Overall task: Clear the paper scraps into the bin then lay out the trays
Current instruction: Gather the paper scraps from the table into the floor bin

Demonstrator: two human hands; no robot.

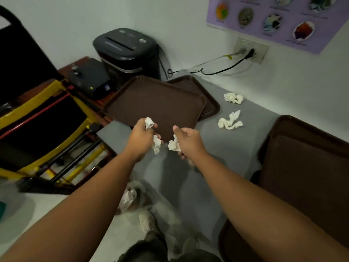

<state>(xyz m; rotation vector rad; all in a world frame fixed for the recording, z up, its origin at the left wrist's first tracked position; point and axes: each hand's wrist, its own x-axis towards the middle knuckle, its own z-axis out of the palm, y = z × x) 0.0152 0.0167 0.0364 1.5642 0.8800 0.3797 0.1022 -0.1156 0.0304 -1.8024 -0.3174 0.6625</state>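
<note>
Both hands are loaded. The left hand (142, 138) is clenched around crumpled paper, its scraps (149, 122) poking out above and below the fist. The right hand (188, 138) grasps one wad (173, 145) under its thumb. They meet at mid-frame, over the near edge of the stacked trays (156, 103).

Two loose scraps lie on the grey table (236, 148), up and to the right of the hands: the nearer scrap (230, 121) and the farther scrap (233, 98). The right hand is plainly the closer to both. The nearer one is a twisted strip, its long axis running from lower left to upper right.

What seems to be the bin (130, 197) is a blurred, clear-lined opening with white paper inside. It sits in the lower middle of the frame between the forearms (so emptying the hands probably means drawing them back down the frame).

A second tray stack (306, 157) fills the right side. Against the white wall stand a black shredder (126, 48) at upper centre, a wall socket (251, 50) with cords, and a purple poster (283, 16) at upper right.
</note>
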